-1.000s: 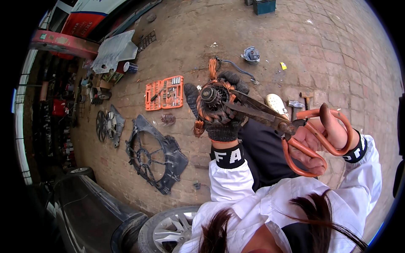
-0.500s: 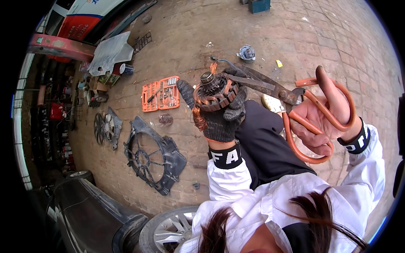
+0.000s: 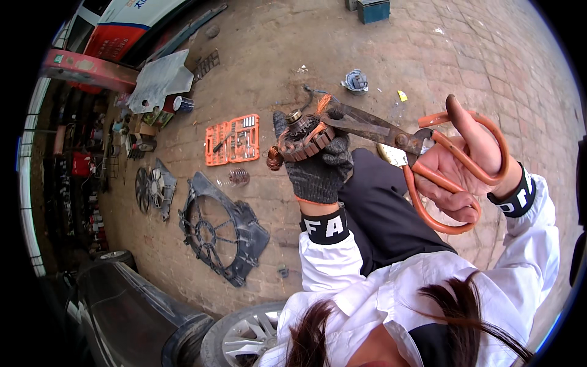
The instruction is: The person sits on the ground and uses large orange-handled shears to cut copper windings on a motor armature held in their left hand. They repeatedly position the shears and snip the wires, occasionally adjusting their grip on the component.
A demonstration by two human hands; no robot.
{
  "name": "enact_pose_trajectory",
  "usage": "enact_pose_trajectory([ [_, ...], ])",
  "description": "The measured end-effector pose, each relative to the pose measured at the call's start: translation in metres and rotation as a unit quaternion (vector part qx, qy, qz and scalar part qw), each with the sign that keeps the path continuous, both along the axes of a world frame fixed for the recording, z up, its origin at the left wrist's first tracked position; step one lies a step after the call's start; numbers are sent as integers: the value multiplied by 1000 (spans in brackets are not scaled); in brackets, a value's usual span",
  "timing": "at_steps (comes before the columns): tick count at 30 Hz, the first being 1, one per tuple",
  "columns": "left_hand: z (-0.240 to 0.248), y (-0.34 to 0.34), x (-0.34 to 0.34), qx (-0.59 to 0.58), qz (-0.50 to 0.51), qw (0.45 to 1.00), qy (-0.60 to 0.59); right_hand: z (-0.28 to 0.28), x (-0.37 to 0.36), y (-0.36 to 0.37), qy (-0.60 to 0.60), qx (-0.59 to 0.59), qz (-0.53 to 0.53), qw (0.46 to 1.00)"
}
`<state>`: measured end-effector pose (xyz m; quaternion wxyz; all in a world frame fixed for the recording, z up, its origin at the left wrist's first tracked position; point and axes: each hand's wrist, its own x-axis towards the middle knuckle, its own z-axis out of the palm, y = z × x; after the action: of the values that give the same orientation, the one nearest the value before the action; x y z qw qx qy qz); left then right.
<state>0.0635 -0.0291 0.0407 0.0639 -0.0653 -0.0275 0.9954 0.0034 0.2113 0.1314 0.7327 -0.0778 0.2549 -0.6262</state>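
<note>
A dark glove covers my left hand [image 3: 315,180], which is wrapped round a motor armature [image 3: 306,142] with copper windings and a round metal hub on top. Loose copper strands [image 3: 323,104] stick up from its far side, and a copper bunch [image 3: 274,159] hangs off its left edge. My bare right hand [image 3: 452,183] grips the orange looped handles of large, worn metal shears [image 3: 400,139]. Their blades point left, slightly apart, with the tips against the armature's right side, near the strands. Whether wire lies between the blades is hard to make out.
On the brick floor lie an orange socket-set case [image 3: 232,140], a coil of wire [image 3: 238,177], a black fan shroud [image 3: 223,229] and a smaller fan [image 3: 157,186]. A grey motor part [image 3: 356,81] lies beyond my hands. A wheel [image 3: 244,336] stands close at the lower left.
My left hand has tilted and turned the armature, bringing the copper bunch further left. The shears have shifted slightly left and down with my right hand, their handles still spread.
</note>
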Motion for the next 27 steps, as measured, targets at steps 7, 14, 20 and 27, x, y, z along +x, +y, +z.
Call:
enact_pose_trajectory([
  [7,-16,0,6,-34,35,998,34,5,2,0,39,0,37,999],
  [14,-41,-8,7,-210,52,959,185,8,1,0,69,20,49,996],
  [20,-43,-11,12,-577,132,786,179,17,1,3,57,47,52,996],
  [27,-64,-13,10,-795,224,561,58,20,1,4,80,70,66,992],
])
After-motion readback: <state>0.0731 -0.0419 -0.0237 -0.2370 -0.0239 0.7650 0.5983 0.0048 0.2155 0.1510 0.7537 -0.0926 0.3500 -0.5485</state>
